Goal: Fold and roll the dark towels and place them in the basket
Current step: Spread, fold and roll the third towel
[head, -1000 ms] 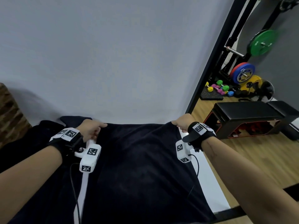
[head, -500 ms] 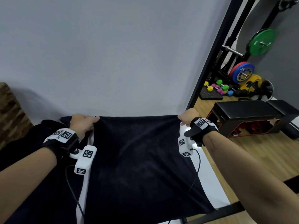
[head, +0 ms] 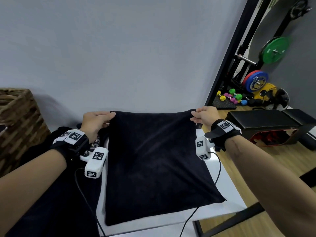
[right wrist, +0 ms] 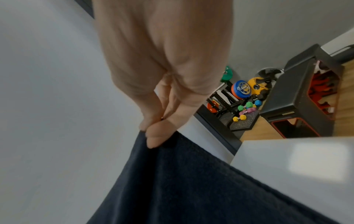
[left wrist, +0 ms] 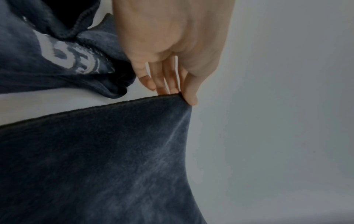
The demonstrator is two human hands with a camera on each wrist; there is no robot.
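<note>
Head view: left hand (head: 95, 122) and right hand (head: 205, 115) each pinch a far corner of the dark towel (head: 153, 165), lifted, near edge on the white worktop (head: 229, 183). Basket (head: 18, 120) left of the left fingers.
Left wrist: thumb and fingers (left wrist: 189, 95) pinch the hem; crumpled towel pile (left wrist: 57, 60) beside shows white lettering, unreadable.
Right wrist: fingers (right wrist: 159, 136) grasp the corner thinly; it could slip, skewing the fold.

Dark towel (head: 153, 161) is seen as soft, matt, fuzzy cloth; surface (head: 220, 190) smooth glossy white; basket (head: 18, 120) rough woven wicker.
</note>
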